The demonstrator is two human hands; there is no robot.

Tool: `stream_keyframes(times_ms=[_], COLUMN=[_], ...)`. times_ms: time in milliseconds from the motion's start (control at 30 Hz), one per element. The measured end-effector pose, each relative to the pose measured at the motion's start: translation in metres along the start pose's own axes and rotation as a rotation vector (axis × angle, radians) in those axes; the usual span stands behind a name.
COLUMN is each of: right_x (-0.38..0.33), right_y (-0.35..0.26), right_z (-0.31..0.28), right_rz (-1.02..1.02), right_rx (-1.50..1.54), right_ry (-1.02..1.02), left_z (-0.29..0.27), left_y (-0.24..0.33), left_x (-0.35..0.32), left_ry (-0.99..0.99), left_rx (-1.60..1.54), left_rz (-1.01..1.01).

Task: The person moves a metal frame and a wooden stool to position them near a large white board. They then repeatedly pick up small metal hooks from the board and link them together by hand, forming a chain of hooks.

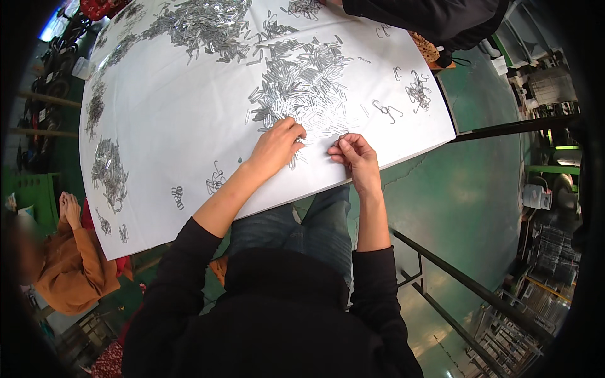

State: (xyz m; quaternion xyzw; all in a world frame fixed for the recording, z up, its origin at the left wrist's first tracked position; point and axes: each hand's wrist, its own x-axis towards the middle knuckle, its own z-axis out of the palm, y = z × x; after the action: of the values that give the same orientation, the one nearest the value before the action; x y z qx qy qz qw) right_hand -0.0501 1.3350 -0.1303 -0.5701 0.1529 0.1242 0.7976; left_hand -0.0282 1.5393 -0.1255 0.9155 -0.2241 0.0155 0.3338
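Observation:
A large pile of small, narrow silvery metal pieces (302,79) spreads over the white-covered table (170,113). At the pile's near edge, my left hand (275,150) curls its fingers down among the loose pieces. Its fingertips are partly hidden, so what they grip cannot be made out. Just right of it, above the table's near edge, my right hand (358,159) pinches a small thin metal piece (342,135) between thumb and fingers; most of that piece is covered. Bent wire hooks (386,111) lie to the right of the pile.
More wire hooks (418,92) lie at the right edge, and others (215,181) near my left forearm. A second heap of metal pieces (211,28) is at the far side. A co-worker's dark sleeve (428,16) reaches in at far right; a person in brown (79,271) sits at left.

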Motion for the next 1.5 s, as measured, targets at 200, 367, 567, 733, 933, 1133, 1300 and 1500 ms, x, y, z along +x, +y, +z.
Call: stream_keyframes(times_ms=[200, 367, 567, 733, 933, 1133, 1300, 1500], right_x=[-0.010, -0.020, -0.021, -0.022, -0.022, -0.027, -0.029, -0.034], right_y=[0.004, 0.000, -0.013, -0.016, -0.014, -0.020, -0.016, -0.016], right_z=[0.014, 0.037, 0.058, 0.061, 0.056, 0.042, 0.028, -0.005], right_rz=[-0.007, -0.036, -0.093, -0.054, -0.049, -0.056, -0.084, -0.192], right_rx=[-0.022, -0.007, -0.005, 0.073, 0.136, 0.193, 0.231, 0.245], right_ry=[0.034, 0.072, 0.117, 0.109, 0.186, 0.204, 0.268, 0.432], left_z=[-0.003, 0.000, -0.004, -0.004, 0.005, 0.017, 0.027, 0.047], left_y=[-0.011, 0.005, 0.027, 0.036, 0.046, 0.056, 0.068, 0.065], left_x=[0.006, 0.001, -0.006, -0.006, -0.006, 0.002, 0.004, 0.029], left_ry=[0.003, 0.067, 0.088, 0.158, 0.197, 0.235, 0.247, 0.190], left_rx=[0.140, -0.428, -0.972, -1.002, -0.924, -0.850, -0.753, -0.426], left_rz=[0.235, -0.198, -0.462, -0.450, -0.373, -0.339, -0.231, 0.022])
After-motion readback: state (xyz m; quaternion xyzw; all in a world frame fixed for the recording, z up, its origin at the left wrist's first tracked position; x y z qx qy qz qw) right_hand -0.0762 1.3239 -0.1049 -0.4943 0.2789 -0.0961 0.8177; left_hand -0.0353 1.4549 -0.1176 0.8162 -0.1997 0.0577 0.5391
